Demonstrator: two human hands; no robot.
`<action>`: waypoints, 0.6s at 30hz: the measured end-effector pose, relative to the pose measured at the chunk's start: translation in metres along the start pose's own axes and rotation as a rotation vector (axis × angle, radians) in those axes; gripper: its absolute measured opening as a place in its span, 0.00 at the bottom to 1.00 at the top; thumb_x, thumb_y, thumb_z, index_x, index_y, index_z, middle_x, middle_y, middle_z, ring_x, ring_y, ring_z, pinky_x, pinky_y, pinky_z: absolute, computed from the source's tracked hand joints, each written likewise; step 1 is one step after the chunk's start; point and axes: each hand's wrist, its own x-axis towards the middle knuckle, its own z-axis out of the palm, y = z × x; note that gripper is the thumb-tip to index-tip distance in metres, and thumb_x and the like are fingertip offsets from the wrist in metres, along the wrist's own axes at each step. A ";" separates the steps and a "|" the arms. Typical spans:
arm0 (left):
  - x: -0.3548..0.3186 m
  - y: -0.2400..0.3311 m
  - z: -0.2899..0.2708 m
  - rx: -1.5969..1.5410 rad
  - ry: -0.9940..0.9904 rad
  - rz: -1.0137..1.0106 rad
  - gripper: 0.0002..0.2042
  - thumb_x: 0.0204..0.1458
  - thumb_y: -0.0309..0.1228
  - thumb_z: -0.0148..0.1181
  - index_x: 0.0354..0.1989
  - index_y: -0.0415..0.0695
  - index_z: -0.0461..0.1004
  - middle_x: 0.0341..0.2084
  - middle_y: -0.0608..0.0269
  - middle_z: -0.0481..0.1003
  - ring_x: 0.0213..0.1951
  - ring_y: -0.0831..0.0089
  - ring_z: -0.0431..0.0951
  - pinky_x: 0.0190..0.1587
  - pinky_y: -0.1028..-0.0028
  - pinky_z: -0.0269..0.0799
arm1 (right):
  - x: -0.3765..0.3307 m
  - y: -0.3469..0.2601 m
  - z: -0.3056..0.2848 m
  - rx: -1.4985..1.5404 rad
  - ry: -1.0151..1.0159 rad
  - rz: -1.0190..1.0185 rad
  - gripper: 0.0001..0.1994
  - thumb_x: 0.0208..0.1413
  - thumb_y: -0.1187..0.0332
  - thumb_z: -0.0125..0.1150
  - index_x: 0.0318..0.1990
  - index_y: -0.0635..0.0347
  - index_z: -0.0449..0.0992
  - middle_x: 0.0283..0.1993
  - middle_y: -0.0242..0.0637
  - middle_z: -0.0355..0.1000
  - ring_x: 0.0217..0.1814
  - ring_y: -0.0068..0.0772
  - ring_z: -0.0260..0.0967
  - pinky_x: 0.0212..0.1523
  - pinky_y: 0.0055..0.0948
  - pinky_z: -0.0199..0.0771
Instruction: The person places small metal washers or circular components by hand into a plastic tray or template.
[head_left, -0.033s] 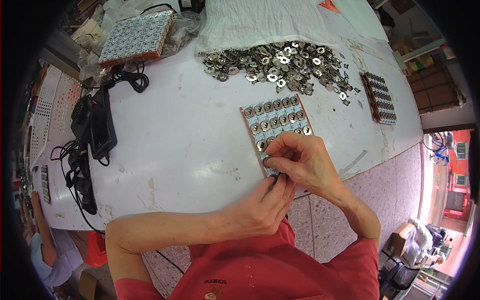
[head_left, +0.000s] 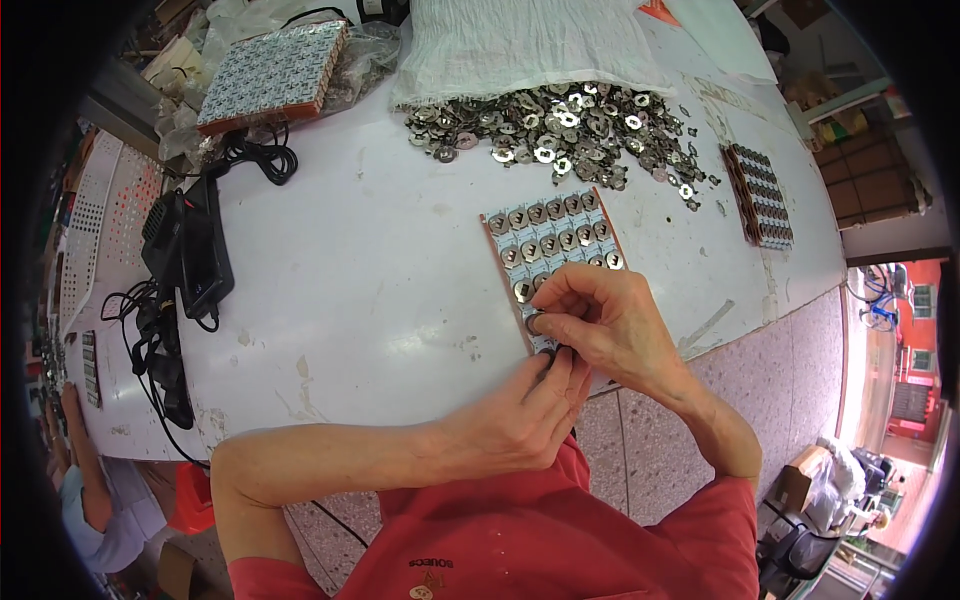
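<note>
A panel of small light-blue circuit boards (head_left: 530, 233) lies near the table's front edge, with rows of round metal clips set on it. My right hand (head_left: 600, 320) is over its near part, thumb and forefinger pinching a round metal clip (head_left: 534, 322) at the panel's left edge. Just below, my left hand (head_left: 525, 410) has its fingers bent together at the panel's near end. A small dark piece shows at those fingertips, too covered to name. Both hands hide the panel's nearest rows.
Beyond the panel spreads a heap of loose metal clips (head_left: 560, 130), spilling from a white woven sack (head_left: 530, 45). Stacked panels (head_left: 757, 195) stand at right, a larger stack (head_left: 275, 75) at far left. Black power adapters (head_left: 195, 245) with cables lie left. A co-worker (head_left: 95, 500) sits at lower left.
</note>
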 end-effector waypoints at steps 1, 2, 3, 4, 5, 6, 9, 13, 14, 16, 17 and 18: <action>0.000 0.000 0.000 -0.001 -0.001 -0.001 0.21 0.44 0.30 0.55 0.45 0.30 0.79 0.43 0.44 0.78 0.49 0.56 0.77 0.51 0.65 0.75 | 0.000 0.000 0.000 0.001 -0.001 0.001 0.05 0.50 0.78 0.64 0.35 0.69 0.78 0.28 0.40 0.79 0.29 0.26 0.78 0.32 0.27 0.77; 0.000 0.000 -0.001 -0.005 0.000 -0.003 0.20 0.44 0.30 0.55 0.45 0.30 0.79 0.43 0.44 0.78 0.48 0.56 0.78 0.50 0.65 0.75 | 0.000 0.001 0.001 0.005 0.000 0.010 0.05 0.50 0.78 0.64 0.35 0.68 0.78 0.28 0.40 0.79 0.29 0.27 0.78 0.32 0.27 0.77; 0.000 0.000 -0.001 -0.009 0.001 -0.005 0.20 0.44 0.30 0.56 0.44 0.30 0.79 0.43 0.44 0.78 0.48 0.56 0.78 0.50 0.65 0.75 | 0.000 0.001 0.001 0.010 0.001 0.019 0.05 0.50 0.77 0.65 0.35 0.68 0.78 0.28 0.41 0.79 0.29 0.28 0.78 0.32 0.27 0.77; 0.000 0.000 0.000 -0.011 0.001 -0.004 0.20 0.44 0.30 0.56 0.44 0.30 0.79 0.43 0.44 0.78 0.48 0.56 0.78 0.50 0.65 0.75 | -0.001 0.002 0.001 0.010 0.003 0.021 0.05 0.50 0.77 0.65 0.35 0.68 0.78 0.28 0.41 0.79 0.29 0.28 0.78 0.32 0.27 0.77; -0.001 0.001 0.000 -0.026 0.003 -0.003 0.20 0.44 0.30 0.56 0.44 0.30 0.80 0.43 0.44 0.78 0.48 0.55 0.78 0.50 0.64 0.75 | -0.001 0.002 0.002 -0.027 0.010 0.002 0.05 0.49 0.77 0.65 0.35 0.67 0.78 0.28 0.41 0.79 0.29 0.29 0.78 0.32 0.28 0.77; -0.001 0.002 0.001 -0.041 0.005 -0.001 0.19 0.44 0.29 0.56 0.44 0.30 0.80 0.42 0.44 0.78 0.48 0.55 0.78 0.50 0.64 0.75 | -0.002 0.003 0.003 -0.065 0.017 -0.016 0.05 0.49 0.77 0.65 0.35 0.67 0.78 0.28 0.41 0.79 0.29 0.30 0.78 0.32 0.28 0.77; -0.001 0.003 0.002 -0.054 0.010 -0.013 0.19 0.43 0.29 0.57 0.43 0.31 0.80 0.42 0.44 0.78 0.48 0.55 0.78 0.50 0.62 0.76 | -0.003 0.001 0.004 -0.079 0.036 -0.012 0.05 0.49 0.76 0.65 0.34 0.67 0.78 0.28 0.41 0.78 0.28 0.33 0.78 0.31 0.30 0.76; -0.001 0.002 0.002 -0.076 0.025 -0.020 0.18 0.43 0.29 0.57 0.42 0.31 0.80 0.41 0.44 0.78 0.47 0.56 0.78 0.50 0.62 0.76 | -0.006 0.008 0.006 -0.103 0.062 -0.070 0.06 0.48 0.76 0.65 0.34 0.67 0.77 0.28 0.41 0.77 0.28 0.34 0.77 0.30 0.32 0.75; -0.001 0.002 0.002 -0.090 0.031 -0.031 0.18 0.43 0.29 0.57 0.41 0.31 0.80 0.41 0.44 0.78 0.46 0.56 0.78 0.50 0.62 0.75 | -0.007 0.009 0.006 -0.101 0.062 -0.093 0.06 0.48 0.76 0.65 0.35 0.66 0.77 0.29 0.42 0.76 0.28 0.37 0.76 0.30 0.33 0.74; -0.001 0.003 0.003 -0.105 0.038 -0.040 0.18 0.42 0.29 0.58 0.41 0.31 0.80 0.41 0.44 0.78 0.46 0.56 0.78 0.50 0.62 0.75 | -0.009 0.010 0.006 -0.097 0.062 -0.114 0.07 0.47 0.77 0.65 0.35 0.66 0.77 0.30 0.43 0.75 0.29 0.40 0.76 0.30 0.35 0.74; 0.000 0.003 0.003 -0.114 0.045 -0.045 0.18 0.42 0.29 0.58 0.40 0.31 0.80 0.40 0.44 0.78 0.45 0.57 0.78 0.51 0.62 0.75 | -0.010 0.011 0.006 -0.145 0.075 -0.156 0.07 0.47 0.77 0.65 0.35 0.66 0.77 0.31 0.44 0.75 0.30 0.43 0.76 0.31 0.36 0.74; 0.000 0.003 0.002 -0.122 0.051 -0.051 0.18 0.41 0.29 0.58 0.40 0.31 0.80 0.40 0.44 0.78 0.45 0.57 0.78 0.51 0.62 0.75 | -0.010 0.011 0.006 -0.192 0.088 -0.197 0.07 0.47 0.77 0.64 0.35 0.66 0.77 0.32 0.45 0.75 0.31 0.47 0.75 0.32 0.38 0.74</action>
